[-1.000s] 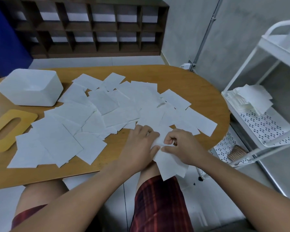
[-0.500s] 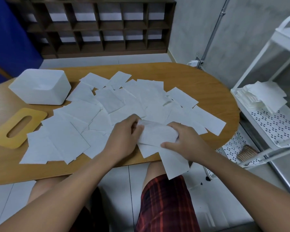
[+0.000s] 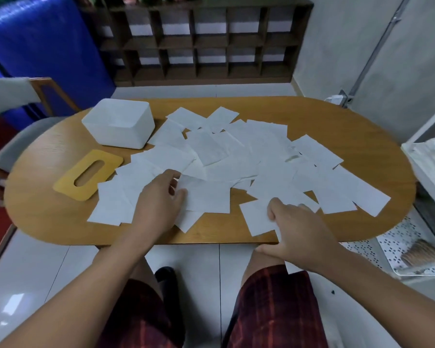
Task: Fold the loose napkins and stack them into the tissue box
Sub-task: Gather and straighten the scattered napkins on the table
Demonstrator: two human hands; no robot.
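Oval wooden table [image 3: 337,126]: bears a wide scatter of loose white napkins [image 3: 236,156], overlapping, flat, spread from centre to right end. Tissue box [image 3: 119,126]: white, lidless, on the far left part of the table, touching the scatter's left edge; contents cannot be told. Box lid [image 3: 88,175]: yellow, oval slot, lying flat in front of the box, just beside the nearest napkins. Left hand [image 3: 158,204]: over the near-left napkins, fingers loosely bent, fingertips and thumb at the edge of one napkin [image 3: 206,197]; whether it pinches or only touches cannot be told. Right hand [image 3: 296,234]: at the near table edge, fingers curled onto another napkin [image 3: 256,218], thumb below the edge; grip itself hidden. White wire cart [image 3: 422,172]: right of the table, holding more white paper. Dark cubby shelf [image 3: 206,41]: against the far wall
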